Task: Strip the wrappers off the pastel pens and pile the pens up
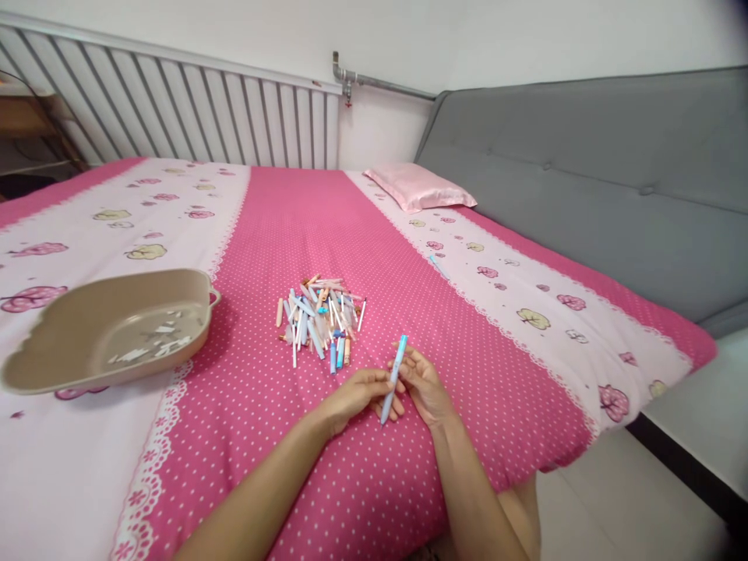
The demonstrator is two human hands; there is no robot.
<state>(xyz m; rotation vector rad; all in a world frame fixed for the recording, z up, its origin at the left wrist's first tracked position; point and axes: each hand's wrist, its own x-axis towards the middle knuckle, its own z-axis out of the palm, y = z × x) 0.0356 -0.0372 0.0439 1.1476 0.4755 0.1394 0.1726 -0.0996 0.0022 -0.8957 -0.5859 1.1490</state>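
Observation:
Between my two hands is a pen (393, 380) with a pale grey-lilac barrel and a light blue upper end, tilted with its tip toward me. My left hand (363, 393) pinches its barrel from the left. My right hand (425, 382) closes on its upper part from the right, with the fingers partly behind it. Just beyond my hands lies a loose heap of pen parts (319, 315): barrels, caps and thin white refills in pale blue, white, peach and brown. Short blue pieces (333, 357) lie at its near edge.
A beige plastic basin (117, 288) with white scraps inside stands on the bed at left. A blue-tipped pen (438, 266) lies on the bedspread (280, 218) to the right. Farther back are a pink pillow (418, 187), a grey headboard (584, 148) and a white radiator (192, 109).

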